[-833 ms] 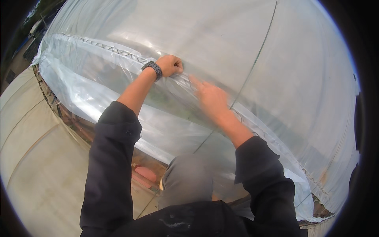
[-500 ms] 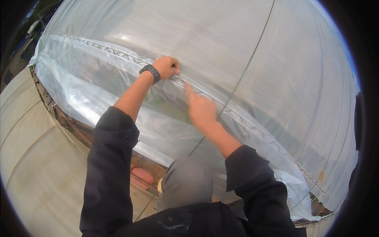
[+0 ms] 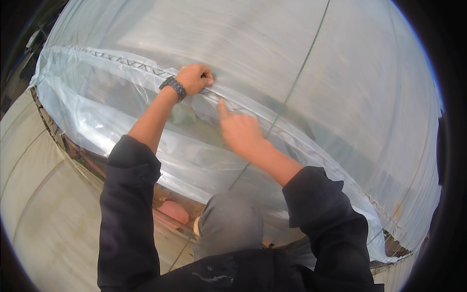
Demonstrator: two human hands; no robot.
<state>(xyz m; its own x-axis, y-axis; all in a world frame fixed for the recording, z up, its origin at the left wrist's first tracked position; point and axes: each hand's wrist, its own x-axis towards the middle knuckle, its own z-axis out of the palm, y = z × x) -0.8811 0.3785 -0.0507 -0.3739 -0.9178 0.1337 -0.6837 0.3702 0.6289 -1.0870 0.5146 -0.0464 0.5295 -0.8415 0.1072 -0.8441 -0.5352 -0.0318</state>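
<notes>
Head view: a clear plastic sheet [image 3: 301, 63] covers a curved greenhouse roof and fills most of the picture. A metal channel [image 3: 121, 62] with a zigzag wire runs across it from upper left toward lower right, with the sheet tucked into it.

Left hand [image 3: 194, 78] — closed in a fist on the channel, pinching sheet or wire; which one cannot be told. A dark wristwatch [image 3: 173, 87] sits on that wrist. Right hand [image 3: 241, 131] — index finger extended, fingertip pressing on the sheet at the channel just beside the left hand; the other fingers are curled and hold nothing.

Handling, as a judgement: the sheet is light, thin, soft and slick, and likely to tear at a sharp point. Grip is best taken along the channel line, where it is backed by metal, not on the unsupported span.

Edges and room: a loose lower edge of the sheet [image 3: 87, 131] hangs below the channel, wrinkled. Beyond it lies a second pale roof [image 3: 44, 214], with a narrow gap between. Above the channel the surface lies open.
</notes>
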